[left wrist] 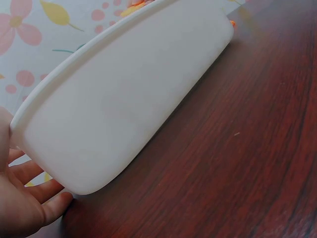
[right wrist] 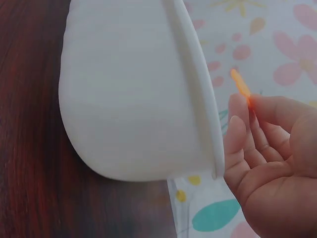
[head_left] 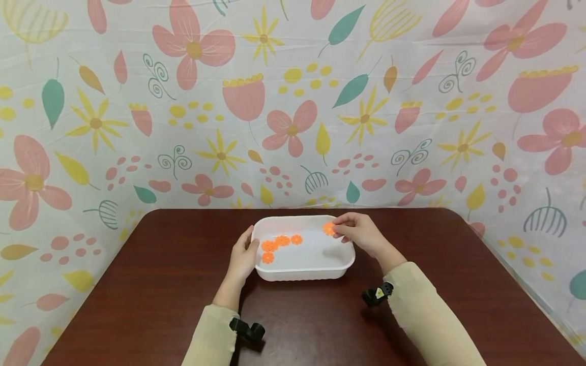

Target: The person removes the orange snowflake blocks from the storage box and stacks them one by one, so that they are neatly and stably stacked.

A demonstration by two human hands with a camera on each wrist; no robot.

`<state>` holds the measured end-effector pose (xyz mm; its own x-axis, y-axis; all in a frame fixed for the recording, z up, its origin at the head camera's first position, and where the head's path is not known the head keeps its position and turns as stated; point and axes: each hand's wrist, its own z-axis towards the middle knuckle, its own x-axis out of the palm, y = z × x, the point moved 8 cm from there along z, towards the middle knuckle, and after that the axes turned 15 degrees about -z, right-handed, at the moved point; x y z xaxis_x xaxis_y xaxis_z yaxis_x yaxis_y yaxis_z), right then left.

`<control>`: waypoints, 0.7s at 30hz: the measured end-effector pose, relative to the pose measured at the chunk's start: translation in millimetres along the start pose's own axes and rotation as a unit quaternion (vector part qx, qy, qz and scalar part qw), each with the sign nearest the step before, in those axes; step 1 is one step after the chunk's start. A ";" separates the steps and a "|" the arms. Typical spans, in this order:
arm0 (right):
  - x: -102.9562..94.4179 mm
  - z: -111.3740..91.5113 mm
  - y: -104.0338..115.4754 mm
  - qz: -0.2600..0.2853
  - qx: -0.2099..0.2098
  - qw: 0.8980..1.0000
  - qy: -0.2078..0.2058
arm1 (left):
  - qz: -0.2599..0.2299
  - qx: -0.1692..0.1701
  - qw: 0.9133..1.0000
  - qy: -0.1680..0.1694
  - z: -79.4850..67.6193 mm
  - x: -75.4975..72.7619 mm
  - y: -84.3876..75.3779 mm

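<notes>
A white rectangular basin with rounded corners stands on the table. My left hand grips its left end, thumb at the rim and fingers outside; in the left wrist view, the fingers lie against the outer wall. Above the basin's back right corner, my right hand pinches a scalloped, flower-shaped orange carrot slice between thumb and fingers. The right wrist view shows this held slice edge-on, beyond the rim. Several similar carrot slices lie in the left part of the basin, some overlapping.
The dark reddish-brown table has a glossy surface around the basin. Behind its far edge hangs a white cloth printed with flowers and leaves. A black strap mount sits on the left sleeve, another on the right.
</notes>
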<state>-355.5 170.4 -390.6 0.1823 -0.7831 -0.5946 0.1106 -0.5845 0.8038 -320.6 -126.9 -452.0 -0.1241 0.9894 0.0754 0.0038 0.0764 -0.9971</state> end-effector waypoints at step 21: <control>-31.5 -17.4 -40.8 0.032 0.039 0.997 -0.066 | -0.003 0.009 1.000 -0.002 1.6 0.9 2.8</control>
<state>-348.7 222.6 -404.3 0.0557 -0.8375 -0.5435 0.0251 -0.5430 0.8393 -322.3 -126.1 -454.7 -0.1283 0.9885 0.0805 -0.0138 0.0794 -0.9967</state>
